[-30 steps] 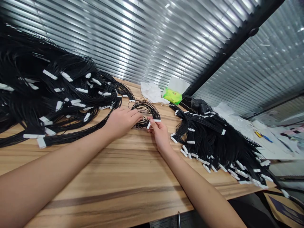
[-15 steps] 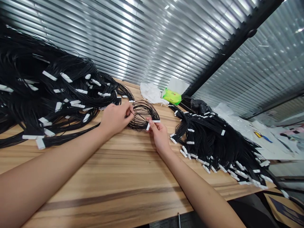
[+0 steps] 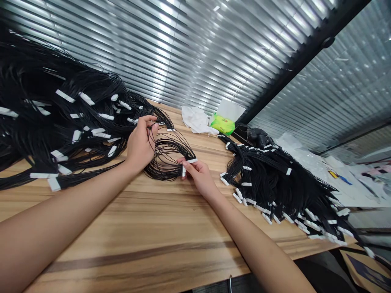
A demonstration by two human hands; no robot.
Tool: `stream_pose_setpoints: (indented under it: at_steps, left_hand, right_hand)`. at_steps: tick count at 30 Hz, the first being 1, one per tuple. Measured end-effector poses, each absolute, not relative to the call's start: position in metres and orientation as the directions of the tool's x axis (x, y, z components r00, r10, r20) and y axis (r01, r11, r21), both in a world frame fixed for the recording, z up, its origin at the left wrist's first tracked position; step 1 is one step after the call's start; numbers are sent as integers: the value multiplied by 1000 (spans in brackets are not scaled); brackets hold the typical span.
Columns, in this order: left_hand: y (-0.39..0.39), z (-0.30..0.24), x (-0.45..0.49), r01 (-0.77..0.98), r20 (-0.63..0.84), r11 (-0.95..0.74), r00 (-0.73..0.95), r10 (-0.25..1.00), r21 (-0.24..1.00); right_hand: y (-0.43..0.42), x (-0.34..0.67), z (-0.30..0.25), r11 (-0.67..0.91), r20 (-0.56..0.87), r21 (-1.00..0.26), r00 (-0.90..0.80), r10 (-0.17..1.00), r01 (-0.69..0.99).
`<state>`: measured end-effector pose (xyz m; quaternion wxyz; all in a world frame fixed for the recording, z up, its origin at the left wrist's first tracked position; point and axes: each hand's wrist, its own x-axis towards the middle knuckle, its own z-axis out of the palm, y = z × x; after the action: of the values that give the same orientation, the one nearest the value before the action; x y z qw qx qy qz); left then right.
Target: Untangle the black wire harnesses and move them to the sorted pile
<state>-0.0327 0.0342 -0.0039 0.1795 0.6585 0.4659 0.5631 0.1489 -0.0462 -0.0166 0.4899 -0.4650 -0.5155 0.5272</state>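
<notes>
My left hand (image 3: 141, 143) is shut around thin black wires of a looped wire bundle (image 3: 163, 165), close to the edge of a large tangled wire harness pile (image 3: 61, 106). My right hand (image 3: 197, 175) pinches white connectors (image 3: 190, 162) between thumb and fingers, at the other end of the loop. The loop hangs between my hands, its lower curve near the wooden table top (image 3: 146, 215). Another heap of black wires with white connectors (image 3: 275, 189) lies to the right of my right hand.
Crumpled white tissue (image 3: 197, 120), a green tissue packet (image 3: 222, 124) and a dark glove-like object (image 3: 256, 136) lie at the table's far edge. Slatted window blinds (image 3: 152, 49) stand behind. Papers and clear plastic lie far right.
My left hand has moved left and up, drawing the wire loop wider. My right hand has shifted slightly left with the white connectors still pinched.
</notes>
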Motion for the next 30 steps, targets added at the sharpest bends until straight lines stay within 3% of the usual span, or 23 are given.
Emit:
stream_pose_setpoints:
  at_steps: [3, 7, 17, 23, 30]
  left_hand:
    - [32, -2, -32, 552, 586, -445, -102, 804, 705]
    - [32, -2, -32, 582, 585, -447, -61, 809, 679]
    - [30, -5, -27, 249, 720, -705, 45, 693, 663]
    - [26, -5, -26, -94, 728, -722, 68, 682, 685]
    - [29, -10, -20, -147, 659, -643, 176, 731, 752]
  right_hand:
    - [-42, 153, -17, 32, 33, -999, -24, 999, -28]
    - [-39, 159, -17, 40, 40, -999, 50, 998, -9]
    - [-37, 159, -17, 40, 40, -999, 35, 999, -9]
    - [-36, 160, -20, 40, 40, -999, 39, 998, -6]
    - [-37, 160, -18, 18, 17, -1000, 50, 999, -21]
